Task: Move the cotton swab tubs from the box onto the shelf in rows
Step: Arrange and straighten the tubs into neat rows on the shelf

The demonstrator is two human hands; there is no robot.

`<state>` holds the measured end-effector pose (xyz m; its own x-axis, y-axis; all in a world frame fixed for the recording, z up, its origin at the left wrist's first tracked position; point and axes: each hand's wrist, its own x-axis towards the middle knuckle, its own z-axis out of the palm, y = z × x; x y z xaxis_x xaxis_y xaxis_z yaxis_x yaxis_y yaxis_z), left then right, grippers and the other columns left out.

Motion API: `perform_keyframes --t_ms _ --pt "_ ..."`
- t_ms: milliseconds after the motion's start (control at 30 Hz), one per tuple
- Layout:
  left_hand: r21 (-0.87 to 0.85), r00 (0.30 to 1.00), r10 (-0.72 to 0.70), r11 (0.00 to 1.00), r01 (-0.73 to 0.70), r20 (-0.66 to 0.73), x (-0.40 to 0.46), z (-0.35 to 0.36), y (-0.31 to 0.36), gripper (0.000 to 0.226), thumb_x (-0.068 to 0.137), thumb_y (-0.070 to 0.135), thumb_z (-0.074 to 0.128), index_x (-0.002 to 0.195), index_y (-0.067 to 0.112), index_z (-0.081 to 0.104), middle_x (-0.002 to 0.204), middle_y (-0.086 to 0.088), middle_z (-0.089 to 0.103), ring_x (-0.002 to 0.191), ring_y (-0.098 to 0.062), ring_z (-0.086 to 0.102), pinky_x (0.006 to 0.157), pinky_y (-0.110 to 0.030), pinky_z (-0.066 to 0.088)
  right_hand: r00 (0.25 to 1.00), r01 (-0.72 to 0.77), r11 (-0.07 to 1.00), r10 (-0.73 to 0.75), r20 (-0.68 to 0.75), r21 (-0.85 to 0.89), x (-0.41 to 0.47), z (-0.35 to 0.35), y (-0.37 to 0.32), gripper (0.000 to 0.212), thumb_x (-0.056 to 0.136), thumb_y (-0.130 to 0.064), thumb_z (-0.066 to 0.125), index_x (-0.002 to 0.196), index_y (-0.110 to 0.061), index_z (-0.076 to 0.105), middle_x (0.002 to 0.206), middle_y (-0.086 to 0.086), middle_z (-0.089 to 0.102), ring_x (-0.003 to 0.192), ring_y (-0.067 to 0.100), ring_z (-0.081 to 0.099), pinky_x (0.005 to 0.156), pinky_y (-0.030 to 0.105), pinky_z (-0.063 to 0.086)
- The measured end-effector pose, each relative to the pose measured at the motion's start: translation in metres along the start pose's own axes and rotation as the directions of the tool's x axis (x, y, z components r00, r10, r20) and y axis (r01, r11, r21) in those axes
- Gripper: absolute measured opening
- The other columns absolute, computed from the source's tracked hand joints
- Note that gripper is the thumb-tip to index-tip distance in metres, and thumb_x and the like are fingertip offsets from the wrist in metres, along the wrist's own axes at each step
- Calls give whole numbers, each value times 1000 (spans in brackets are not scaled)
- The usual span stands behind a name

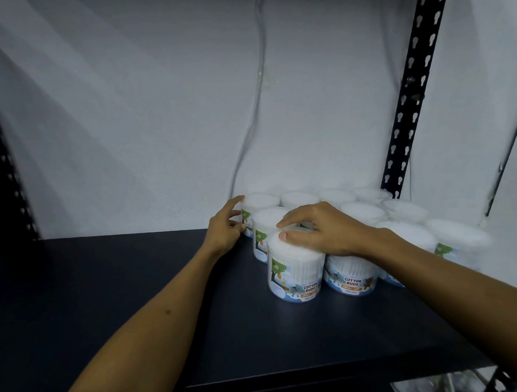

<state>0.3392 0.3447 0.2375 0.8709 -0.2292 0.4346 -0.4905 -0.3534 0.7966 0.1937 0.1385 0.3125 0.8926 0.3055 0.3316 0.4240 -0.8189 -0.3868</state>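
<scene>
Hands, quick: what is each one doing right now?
Left hand: open, fingertips touching the side of the back-left tub.
Right hand: curled over the lid of the front-left tub, gripping it.

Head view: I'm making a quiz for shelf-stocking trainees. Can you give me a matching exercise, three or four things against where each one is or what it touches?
Things
1. left hand
2. right hand
3. post
4. shelf

Places
A. rising behind the tubs, at the right
B. on the lid of the front tub
C. under all the tubs
D. against the side of the back tub

Pairs: 1-D, 2-B, 3-A, 4-C
</scene>
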Motion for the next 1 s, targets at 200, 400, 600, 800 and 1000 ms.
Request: perform_keyframes --t_ms 200,400,600,800,1000 --pt "2 1000 2 1000 -2 19 -2 1 3 63 86 11 68 133 41 40 123 -7 52 92 -13 62 76 -20 46 1000 -4 1000 4 -8 9 -1 0 -1 32 84 -47 65 112 -31 69 121 -16 64 113 0 56 102 33 45" --pt "1 996 -31 1000 31 84 -2 -1 1 78 87 1 63 147 38 29 136 -11 53 104 -14 61 88 -23 46 1000 -2 1000 2 -3 9 -1 0 -3 32 85 -45 65 113 -30 69 122 -15 64 114 0 55 102 32 44" --pt "-39 997 -40 998 43 66 -4 -1 3 78 83 0 69 140 43 35 132 -14 55 98 -12 62 79 -16 47 1000 -1 1000 1 -3 7 -1 -1 -3 34 85 -46 64 113 -29 69 122 -15 64 114 0 55 102 33 44" --pt "-37 998 -40 998 42 56 -4 -1 3 79 82 4 72 140 43 36 132 -13 56 94 -6 62 81 -19 49 1000 -4 1000 4 3 12 -2 0 -2 34 84 -48 64 113 -30 68 122 -15 64 114 1 55 102 34 45" --pt "-7 998 -36 999 37 56 -5 -1 6 80 83 5 71 145 39 32 134 -13 55 89 -4 61 72 -10 45 1000 -3 1000 3 2 18 -2 -1 -3 34 84 -48 63 113 -30 69 121 -15 64 114 0 56 102 34 45"
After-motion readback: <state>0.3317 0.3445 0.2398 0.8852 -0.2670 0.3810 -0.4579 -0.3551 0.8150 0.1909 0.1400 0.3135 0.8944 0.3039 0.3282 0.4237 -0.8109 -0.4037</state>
